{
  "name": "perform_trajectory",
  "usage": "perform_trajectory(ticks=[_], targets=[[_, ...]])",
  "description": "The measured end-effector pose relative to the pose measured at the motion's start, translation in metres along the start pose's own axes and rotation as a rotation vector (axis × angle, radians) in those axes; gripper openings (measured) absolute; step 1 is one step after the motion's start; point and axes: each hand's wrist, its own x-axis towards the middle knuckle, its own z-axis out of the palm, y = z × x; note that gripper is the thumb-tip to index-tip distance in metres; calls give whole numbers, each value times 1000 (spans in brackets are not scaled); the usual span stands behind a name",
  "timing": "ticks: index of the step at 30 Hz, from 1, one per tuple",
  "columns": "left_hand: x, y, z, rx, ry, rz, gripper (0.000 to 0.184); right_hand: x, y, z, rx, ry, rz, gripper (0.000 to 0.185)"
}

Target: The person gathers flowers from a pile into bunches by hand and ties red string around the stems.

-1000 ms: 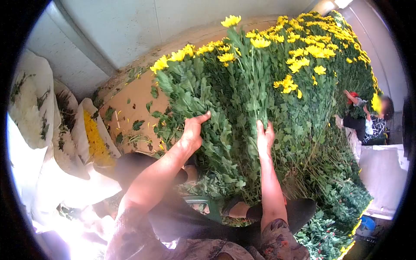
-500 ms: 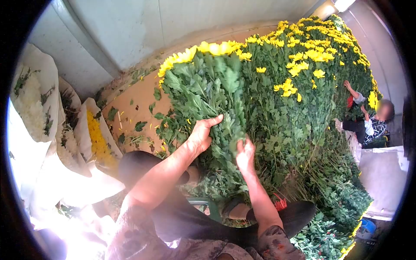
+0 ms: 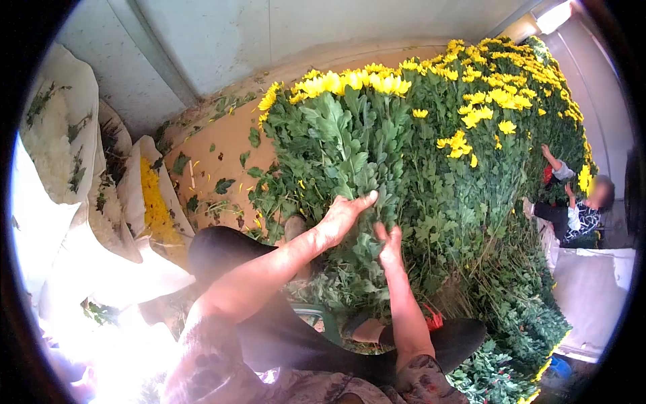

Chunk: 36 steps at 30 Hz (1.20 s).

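Observation:
A bunch of yellow chrysanthemums point(image 3: 350, 145) stands upright before me, blooms at the top and leafy stems running down between my hands. My left hand point(image 3: 344, 219) is wrapped round the stems from the left, thumb pointing right. Slightly lower, my right hand point(image 3: 390, 248) closes on the stems from the right side, its fingertips partly hidden by leaves. Behind and right of the bunch rises a tall mass of more yellow chrysanthemums point(image 3: 464, 175).
White sacks point(image 3: 131, 195) with white and yellow flowers line the left. Loose leaves lie on the brown floor sheet point(image 3: 222, 151). A green stool point(image 3: 323, 320) shows between my legs. Another person point(image 3: 579, 209) sits at the far right among flowers. Red ribbon point(image 3: 434, 316) lies near my right knee.
Both hands and the bunch have shifted a little to the right, and its flower heads now face me more. The view has also shifted slightly. The other person stays in place.

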Motion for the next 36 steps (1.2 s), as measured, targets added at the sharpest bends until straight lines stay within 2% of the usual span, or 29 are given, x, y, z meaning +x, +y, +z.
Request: perform_trajectory(ticks=[1,3,4,5,6,7,8,9,11,12,14,15,17,18,19,20,21,22,25,27,28,29,30,31,32,33,35,36], targets=[[-1,1,1,1,-1,-1,47,1,-6,-2,-46,67,-42,37],[-3,2,2,-197,89,-126,47,4,-15,-10,-138,209,-43,42],[-2,4,3,-199,116,-76,46,7,-18,-14,-46,268,-97,25],[9,-10,-9,-260,43,-232,52,15,-7,-24,-3,308,-101,31],[1,10,-6,-132,95,-262,65,16,-14,-26,39,347,-107,38],[-7,31,-3,-3,143,-289,81,14,-24,-34,54,291,-146,49],[16,-9,-20,66,166,-297,96,9,-31,-39,156,261,-177,46],[13,-3,-18,134,232,-388,111,7,-31,-45,150,270,-180,46],[14,-1,-19,105,239,-311,117,6,-26,-56,159,289,-190,45],[15,2,-16,109,233,-311,117,13,-5,-64,59,360,-220,41],[16,16,-7,204,146,179,118,10,5,-64,45,295,-193,39],[12,28,2,87,65,259,108,8,10,-62,29,224,-164,38],[7,45,5,-73,-198,-14,98,-6,-1,-41,-6,101,-124,38],[7,45,9,-243,-146,-42,83,-13,-6,-30,-26,39,-105,37],[19,35,5,-349,5,-187,68,-18,-7,-21,170,41,-62,38],[25,24,-1,-485,21,-194,59,-10,20,-27,10,51,-132,40],[23,31,-2,-618,33,-200,49,-8,24,-21,13,51,-136,40],[16,38,-2,-659,-22,-171,40,-7,30,-14,187,105,-180,41],[8,42,-9,-668,-42,-186,39,-9,33,-16,293,189,-190,42],[8,41,-12,-607,-60,-158,37,-8,25,-24,278,-52,-52,41],[7,43,-14,-541,-98,-151,38,-7,30,-26,275,-51,-51,41],[5,46,-13,-474,-135,-145,40,-6,38,-27,40,-141,-96,44],[-3,56,-5,-403,-31,-126,41,-9,37,-26,-76,-181,-107,46],[-2,52,-6,-403,-34,-140,41,-11,36,-25,-192,-221,-124,48],[2,48,-11,-411,71,-141,37,-7,35,-21,-430,-221,-178,54],[6,45,-16,-414,176,-138,33,-6,19,-16,-507,-229,-208,54],[12,29,-30,-473,386,-94,39,15,-15,-8,-327,-117,-276,57],[13,26,-40,-494,408,-110,38,34,-23,-7,-373,32,-328,61]])
